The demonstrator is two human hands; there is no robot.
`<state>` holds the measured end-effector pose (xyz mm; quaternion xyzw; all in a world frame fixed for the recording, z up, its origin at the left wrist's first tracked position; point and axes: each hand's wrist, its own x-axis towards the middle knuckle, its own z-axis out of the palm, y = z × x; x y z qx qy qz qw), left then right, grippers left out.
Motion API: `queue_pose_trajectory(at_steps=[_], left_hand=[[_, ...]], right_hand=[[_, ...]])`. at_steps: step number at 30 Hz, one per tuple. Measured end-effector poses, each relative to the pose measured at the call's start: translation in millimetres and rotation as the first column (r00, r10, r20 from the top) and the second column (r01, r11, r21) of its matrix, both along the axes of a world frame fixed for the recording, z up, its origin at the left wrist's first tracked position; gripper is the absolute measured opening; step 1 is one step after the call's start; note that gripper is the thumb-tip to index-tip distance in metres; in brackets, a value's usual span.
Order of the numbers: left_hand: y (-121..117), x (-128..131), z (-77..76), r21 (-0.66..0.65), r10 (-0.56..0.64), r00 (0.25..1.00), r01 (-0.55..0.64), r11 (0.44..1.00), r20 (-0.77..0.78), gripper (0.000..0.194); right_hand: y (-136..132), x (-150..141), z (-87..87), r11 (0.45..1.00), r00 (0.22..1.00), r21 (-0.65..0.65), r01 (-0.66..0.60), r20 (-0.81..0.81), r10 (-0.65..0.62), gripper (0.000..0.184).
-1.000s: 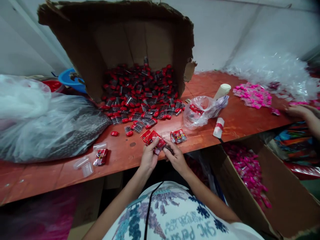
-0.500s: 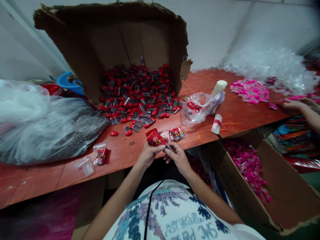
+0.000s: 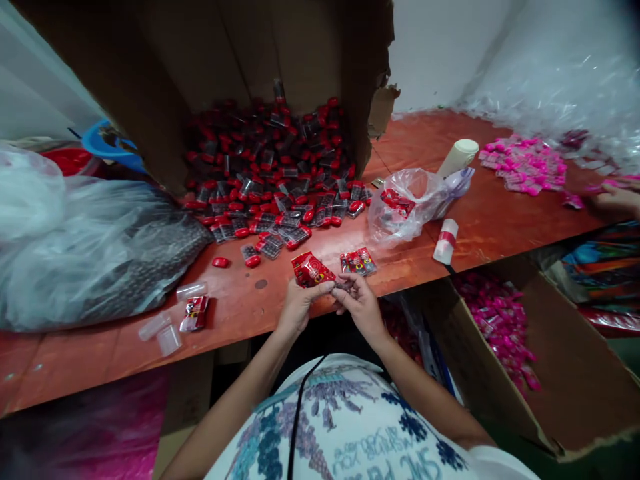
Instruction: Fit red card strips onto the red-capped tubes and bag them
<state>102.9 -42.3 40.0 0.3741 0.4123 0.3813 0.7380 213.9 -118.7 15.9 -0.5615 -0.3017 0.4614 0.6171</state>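
My left hand grips a red printed packet with a black-and-yellow design, thumb laid along its lower edge. At the packet's right end, the fingers of my right hand are pinched together on a small dark, glossy part. Just behind my right hand lies a flat set of similar red printed packets on the table. Farther back, a heap of small clear containers with red caps and dark contents spills from a large cardboard box lying on its side.
Clear empty containers and a red printed stack lie at left, beside a big plastic bag of dark pellets. Right of the heap are a clear bag, a white roll and pink pieces. Another person's hand works far right.
The camera view has shifted nearer to the box. Both hands stay together at the red packet, which now lies at a slightly different angle, and the right fingers have shifted at its end.
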Motion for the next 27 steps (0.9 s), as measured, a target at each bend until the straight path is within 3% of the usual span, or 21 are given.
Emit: queue_pose_trajectory(at_steps=[4,8,12,15,20,27], left_hand=[[5.9,0.1,-2.5,-0.064,-0.040,0.999,0.042,0.997,0.034,0.023],[9.6,-1.6,-7.7,-0.062,0.089,0.994,-0.086,0.994,0.059,0.024],[9.6,-6.0,-11.8,-0.097,0.012,1.000,-0.010,0.995,0.025,0.027],[11.7,-10.8,-14.2,-0.149,-0.004,1.000,0.008,0.989,0.027,0.029],[17.3,-17.2,-22.2,-0.138,0.078,0.994,-0.067,0.988,0.079,0.024],[11.2,-8.5,-38.4,-0.222,0.043,0.996,-0.025,0.975,0.075,0.025]], right_hand=[[6.2,-0.6,-1.3,1.000,0.987,-0.009,-0.009,-0.158,0.007,0.030],[7.1,-4.4,-6.0,0.997,0.997,0.019,-0.074,0.011,0.074,0.032],[11.4,-10.1,-16.2,0.998,0.983,0.030,-0.049,0.179,0.043,0.037],[16.3,-11.1,-20.7,0.998,0.974,0.016,-0.067,0.216,0.062,0.040],[21.3,-7.5,-25.2,0.992,0.972,-0.024,-0.123,0.197,0.126,0.040],[24.7,-4.3,-40.1,0.997,0.958,-0.071,-0.022,0.282,0.041,0.030]])
